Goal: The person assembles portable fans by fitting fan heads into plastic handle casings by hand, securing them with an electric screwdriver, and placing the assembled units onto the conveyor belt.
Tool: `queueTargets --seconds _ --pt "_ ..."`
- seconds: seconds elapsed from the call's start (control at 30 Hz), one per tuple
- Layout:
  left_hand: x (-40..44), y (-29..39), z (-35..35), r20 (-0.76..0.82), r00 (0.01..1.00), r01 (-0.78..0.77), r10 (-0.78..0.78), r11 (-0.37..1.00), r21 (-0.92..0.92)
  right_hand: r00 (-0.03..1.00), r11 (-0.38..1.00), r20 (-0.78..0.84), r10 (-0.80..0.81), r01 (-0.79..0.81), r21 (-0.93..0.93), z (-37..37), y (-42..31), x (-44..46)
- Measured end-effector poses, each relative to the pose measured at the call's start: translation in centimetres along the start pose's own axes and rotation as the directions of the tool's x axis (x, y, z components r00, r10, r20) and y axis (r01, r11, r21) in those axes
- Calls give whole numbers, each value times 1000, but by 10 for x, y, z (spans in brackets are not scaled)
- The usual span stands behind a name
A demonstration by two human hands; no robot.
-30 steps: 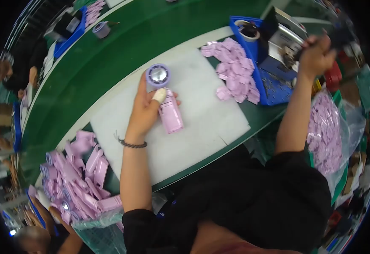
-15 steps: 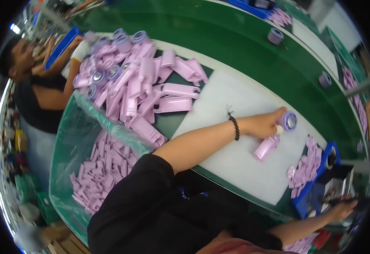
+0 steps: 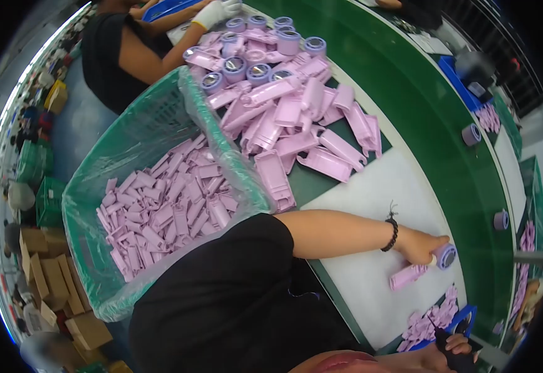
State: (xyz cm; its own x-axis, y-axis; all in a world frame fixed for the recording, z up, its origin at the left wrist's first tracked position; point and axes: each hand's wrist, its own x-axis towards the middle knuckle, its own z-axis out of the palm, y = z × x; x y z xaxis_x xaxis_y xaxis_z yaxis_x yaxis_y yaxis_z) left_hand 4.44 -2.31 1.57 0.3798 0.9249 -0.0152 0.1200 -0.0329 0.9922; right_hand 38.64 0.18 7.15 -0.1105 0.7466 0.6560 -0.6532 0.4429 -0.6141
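My left hand [image 3: 422, 247], with a dark braided bracelet at the wrist, is closed on a pink housing [image 3: 406, 276] that has a round lilac head [image 3: 445, 255] with a shiny centre. The housing lies low over the white mat [image 3: 371, 311]. At the lower right my right hand [image 3: 460, 345] is wrapped round a black tool [image 3: 449, 351], whose thin tip points up and left. Small pink parts [image 3: 430, 323] are heaped between the mat and a blue tray [image 3: 468, 316], beside the tool.
A lined green crate [image 3: 128, 118] full of pink parts stands left of my arm. Pink shells [image 3: 337, 146] and lilac-headed pieces pile up behind it. A co-worker's gloved hand [image 3: 220, 11] is beyond the pile. Lilac pieces [image 3: 470, 134] sit on the green belt [image 3: 427, 124].
The view has swung left, showing the crate and shell pile more fully. My left hand still holds the housing. The black tool in my right hand now shows clearly, nearer the small parts.
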Motion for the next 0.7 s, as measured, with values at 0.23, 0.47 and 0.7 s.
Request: queueTargets --seconds 0.23,0.47,0.7 --pt "3 1 -2 24 1000 -6 6 1000 20 799 644 459 390 119 -755 39 -19 18" --pt "5 -5 1 -6 999 -50 50 999 18 992 928 113 -50 89 -363 29 4 -11" --pt "1 6 -8 110 993 68 -53 987 -144 966 973 -116 -230 226 -54 60 18 -3"
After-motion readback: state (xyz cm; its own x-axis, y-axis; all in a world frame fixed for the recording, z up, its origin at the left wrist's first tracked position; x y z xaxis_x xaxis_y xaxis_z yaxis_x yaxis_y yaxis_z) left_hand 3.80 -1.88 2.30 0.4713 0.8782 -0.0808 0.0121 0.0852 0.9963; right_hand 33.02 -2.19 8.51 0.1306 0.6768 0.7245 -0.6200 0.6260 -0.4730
